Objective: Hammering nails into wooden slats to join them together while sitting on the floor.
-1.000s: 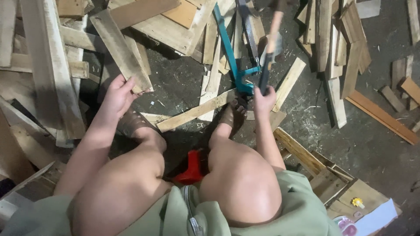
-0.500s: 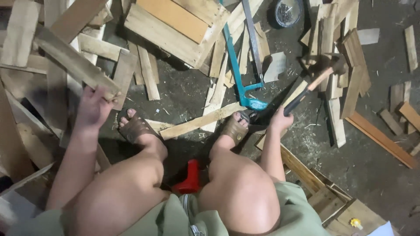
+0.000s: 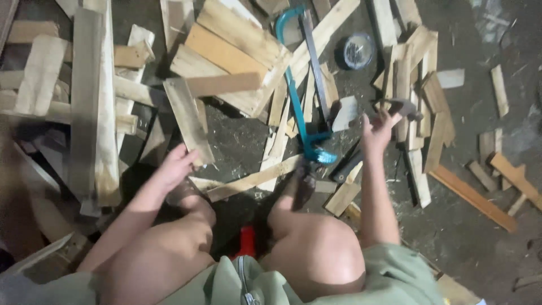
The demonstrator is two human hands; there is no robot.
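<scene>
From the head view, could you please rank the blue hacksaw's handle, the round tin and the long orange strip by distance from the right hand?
1. Hacksaw handle: just left of the right hand.
2. Round tin: above it.
3. Orange strip: lower right.
</scene>
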